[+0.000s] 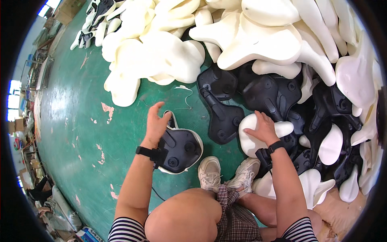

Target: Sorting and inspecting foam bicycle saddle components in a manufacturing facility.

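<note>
I look straight down at my own two hands over a green floor (80, 121). My left hand (156, 123), just left of centre, is released, fingers spread and lifted, gripping nothing. It hovers over a bicycle saddle (179, 150) lying upside down on the floor, its black plastic base up and a cream edge showing round it; I cannot tell whether the hand touches it. My right hand (264, 128), right of centre, lies flat with fingers loosely curved on a cream foam saddle pad (258, 137), pressing rather than clenching. Between the hands lies a black saddle base (221, 117). A heap of cream foam pads (242, 36) fills the upper frame, and black bases mixed with pads (322, 121) crowd the right. My pale sneakers (225, 173) show at lower centre.
</note>
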Available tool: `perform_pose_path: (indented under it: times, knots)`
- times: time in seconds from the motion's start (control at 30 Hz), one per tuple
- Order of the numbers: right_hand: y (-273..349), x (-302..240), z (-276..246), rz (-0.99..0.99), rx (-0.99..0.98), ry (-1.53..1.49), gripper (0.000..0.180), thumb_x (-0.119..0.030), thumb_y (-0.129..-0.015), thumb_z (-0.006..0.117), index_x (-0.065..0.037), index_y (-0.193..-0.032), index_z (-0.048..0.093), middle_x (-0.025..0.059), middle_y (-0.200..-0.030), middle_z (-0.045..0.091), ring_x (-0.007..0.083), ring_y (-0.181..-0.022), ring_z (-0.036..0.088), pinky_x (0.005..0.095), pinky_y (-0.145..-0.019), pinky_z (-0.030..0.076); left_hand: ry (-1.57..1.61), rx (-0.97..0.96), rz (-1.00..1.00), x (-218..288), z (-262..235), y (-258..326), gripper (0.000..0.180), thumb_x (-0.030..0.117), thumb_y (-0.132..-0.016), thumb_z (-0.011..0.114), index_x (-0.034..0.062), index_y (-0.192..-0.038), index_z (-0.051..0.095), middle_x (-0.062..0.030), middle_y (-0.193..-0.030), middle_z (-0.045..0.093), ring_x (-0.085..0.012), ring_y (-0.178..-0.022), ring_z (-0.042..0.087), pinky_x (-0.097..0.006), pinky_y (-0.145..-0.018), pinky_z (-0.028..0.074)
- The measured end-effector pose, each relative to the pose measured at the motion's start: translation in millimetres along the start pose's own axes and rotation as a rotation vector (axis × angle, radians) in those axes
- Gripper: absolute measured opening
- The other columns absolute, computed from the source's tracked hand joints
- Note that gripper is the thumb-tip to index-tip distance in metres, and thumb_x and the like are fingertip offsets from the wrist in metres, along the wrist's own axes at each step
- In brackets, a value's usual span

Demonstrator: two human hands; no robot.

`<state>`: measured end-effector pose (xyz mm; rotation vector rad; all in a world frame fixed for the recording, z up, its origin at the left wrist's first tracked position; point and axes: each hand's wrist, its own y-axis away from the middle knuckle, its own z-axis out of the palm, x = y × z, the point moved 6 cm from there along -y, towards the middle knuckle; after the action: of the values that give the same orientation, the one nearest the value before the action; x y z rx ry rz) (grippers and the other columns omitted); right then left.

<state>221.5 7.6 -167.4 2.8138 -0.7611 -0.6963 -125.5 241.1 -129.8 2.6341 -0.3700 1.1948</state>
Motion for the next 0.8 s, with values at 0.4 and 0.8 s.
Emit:
perform_pose_path:
  times: [0.4,0.8]
  knots:
    - [10.4,-57.2,-89.4,0.031,-0.067,-1.215,0.080,-0.028,-0.062,0.086,-0.008,-0.129,0.048,0.0043,-0.116,0.057,0.0164,-0.106,0.055,0.0290,-0.093,0.044,0.805,-0.816,-0.617,81.0,103.0,78.0,0.037,0.031,-0.096,0.048,0.0047,-0.122,0.054,-0.0077,-0.110,0.062,-0.0199,-0.094,0.062,-0.031,-0.081,0.051]
    - [-57.2,-45.1,25.5,0.017,0.127,-0.419,0.055,-0.031,-0.087,0.063,-0.010,-0.135,0.045,0.0188,-0.135,0.047,0.0366,-0.126,0.040,0.0422,-0.106,0.032,1.023,-0.441,-0.465,69.4,11.0,47.5,0.074,0.000,-0.077,0.067,0.0034,-0.143,0.032,-0.0129,-0.129,0.053,-0.0237,-0.114,0.055,-0.036,-0.098,0.045]
